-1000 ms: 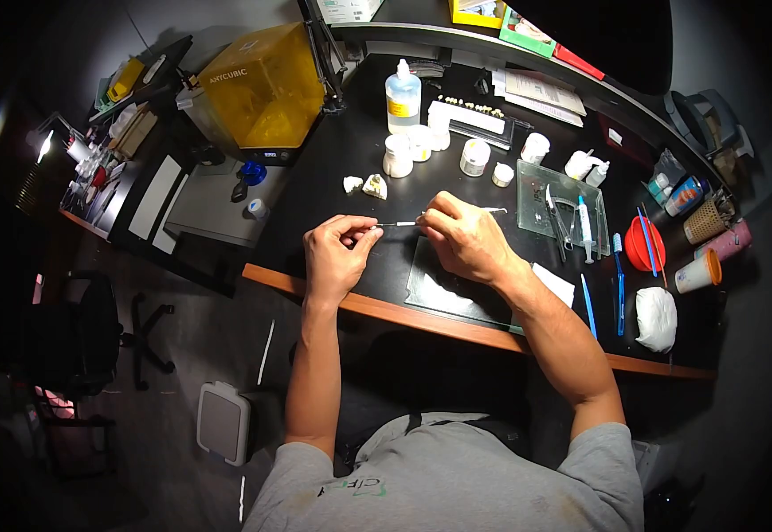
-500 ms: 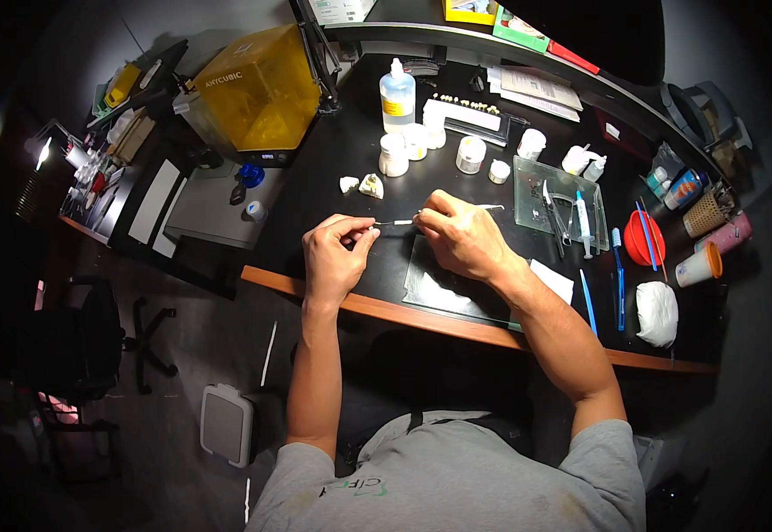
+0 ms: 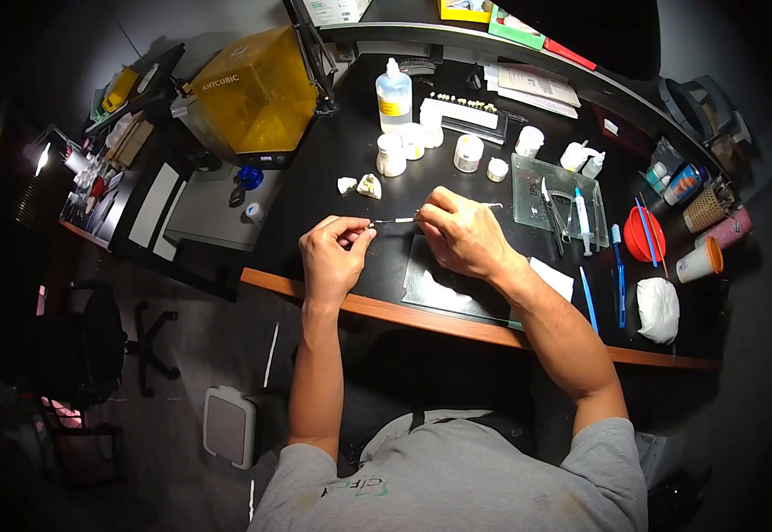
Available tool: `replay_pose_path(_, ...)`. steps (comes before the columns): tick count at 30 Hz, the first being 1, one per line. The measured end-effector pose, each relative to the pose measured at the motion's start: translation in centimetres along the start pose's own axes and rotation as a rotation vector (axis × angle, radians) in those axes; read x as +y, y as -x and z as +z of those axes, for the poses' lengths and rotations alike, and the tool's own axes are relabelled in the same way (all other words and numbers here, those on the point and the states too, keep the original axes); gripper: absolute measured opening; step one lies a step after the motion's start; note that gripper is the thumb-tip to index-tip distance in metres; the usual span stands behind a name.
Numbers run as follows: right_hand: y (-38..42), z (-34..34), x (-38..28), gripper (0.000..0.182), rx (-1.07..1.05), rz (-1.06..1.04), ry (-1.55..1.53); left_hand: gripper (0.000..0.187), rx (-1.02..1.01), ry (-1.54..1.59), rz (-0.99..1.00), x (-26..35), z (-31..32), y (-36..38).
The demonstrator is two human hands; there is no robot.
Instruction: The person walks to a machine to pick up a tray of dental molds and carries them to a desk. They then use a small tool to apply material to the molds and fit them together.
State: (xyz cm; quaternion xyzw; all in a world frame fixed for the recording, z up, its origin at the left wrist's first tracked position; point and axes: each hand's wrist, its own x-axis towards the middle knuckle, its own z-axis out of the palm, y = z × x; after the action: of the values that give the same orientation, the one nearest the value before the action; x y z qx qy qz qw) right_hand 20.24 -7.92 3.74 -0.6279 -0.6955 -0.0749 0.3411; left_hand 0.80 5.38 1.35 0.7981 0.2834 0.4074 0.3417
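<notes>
My left hand [image 3: 336, 254] is closed in a pinch on a tiny pale piece [image 3: 371, 228] at its fingertips, too small to name. In my right hand [image 3: 463, 232] is a thin instrument [image 3: 395, 221], whose fine tip points left and touches or nearly touches that piece. Its other end shows to the right of my knuckles. Both hands are above the black table [image 3: 359, 284]. Beyond them sit two whitish model pieces [image 3: 369, 185]. Below my right hand lies a glass plate [image 3: 439, 293].
White jars [image 3: 392, 156] and a clear bottle [image 3: 395, 97] stand behind my hands. On the right are a glass slab [image 3: 532, 204] with tools and a syringe, a blue brush [image 3: 619, 284], a red bowl [image 3: 641, 238] and a white bundle [image 3: 658, 310]. A yellow-covered machine [image 3: 257, 93] stands back left.
Both hands hold almost the same pose. The instrument's fine tip has shifted very slightly at my left fingertips, and the whole view has moved a little.
</notes>
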Motion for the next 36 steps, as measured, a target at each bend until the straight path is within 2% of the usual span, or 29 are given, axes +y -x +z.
replay_pose_path(4,0.3,0.3,0.3,0.011,-0.002,0.064,0.078,0.016,0.030,-0.033,-0.093,0.2,0.1,0.2)
replay_pose_path(10,0.3,0.5,0.4,0.008,-0.006,0.103,0.066,0.015,-0.008,-0.004,-0.065,0.4,-0.1,0.1)
replay_pose_path(13,0.3,0.3,0.3,0.008,0.000,0.076,0.037,0.014,0.017,-0.006,0.166,-0.1,0.2,-0.3)
replay_pose_path(16,0.1,0.4,0.3,0.008,0.033,0.077,-0.016,0.013,-0.038,-0.034,0.224,0.1,0.2,-0.3)
replay_pose_path(20,0.1,0.5,0.8,0.007,0.126,0.115,-0.043,0.013,-0.019,-0.077,0.138,-0.3,0.3,-0.1)
replay_pose_path(23,0.3,0.2,1.0,0.007,0.101,0.173,0.039,0.014,0.017,-0.077,0.146,-0.5,0.2,-0.3)
replay_pose_path(26,0.6,0.6,1.7,0.006,0.064,0.146,0.115,0.013,-0.006,-0.049,0.123,-0.5,0.2,-0.2)
replay_pose_path(31,1.0,1.2,2.1,0.007,0.064,0.137,0.194,0.014,-0.010,-0.013,-0.039,0.2,0.1,-0.1)
replay_pose_path(36,1.1,1.1,2.1,0.014,-0.014,0.190,0.254,0.019,0.011,0.064,-0.088,-1.7,-0.2,-0.3)
